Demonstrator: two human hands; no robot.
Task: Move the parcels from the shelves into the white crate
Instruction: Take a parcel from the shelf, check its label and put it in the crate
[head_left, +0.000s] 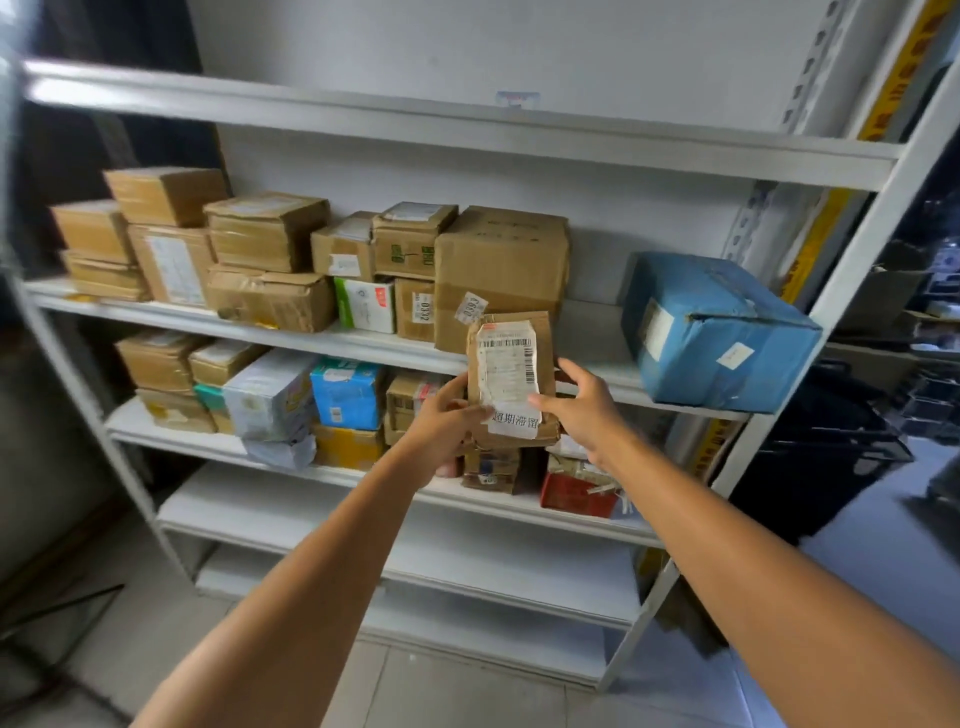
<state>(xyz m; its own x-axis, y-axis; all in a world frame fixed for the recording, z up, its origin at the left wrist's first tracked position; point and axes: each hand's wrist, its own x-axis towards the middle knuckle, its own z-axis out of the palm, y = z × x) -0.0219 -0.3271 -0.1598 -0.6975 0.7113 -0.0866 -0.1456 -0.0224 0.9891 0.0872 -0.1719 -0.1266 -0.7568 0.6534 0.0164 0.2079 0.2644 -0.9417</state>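
A flat brown cardboard parcel (511, 374) with a white barcode label is held upright in front of the white shelving unit (467, 140). My left hand (444, 421) grips its lower left edge from below. My right hand (582, 402) touches its right side, thumb on the label and fingers spread. Several cardboard parcels (270, 260) fill the shelf behind. A large brown box (501, 260) stands just behind the held parcel. A blue parcel (717, 327) sits at the right end of that shelf. The white crate is not in view.
The shelf below carries more parcels, among them a light-blue box (348, 395) and a red box (576, 491). The two lowest shelves (415, 525) hold nothing visible. Dark crates (831, 441) stand on the floor to the right. Grey tiled floor lies underneath.
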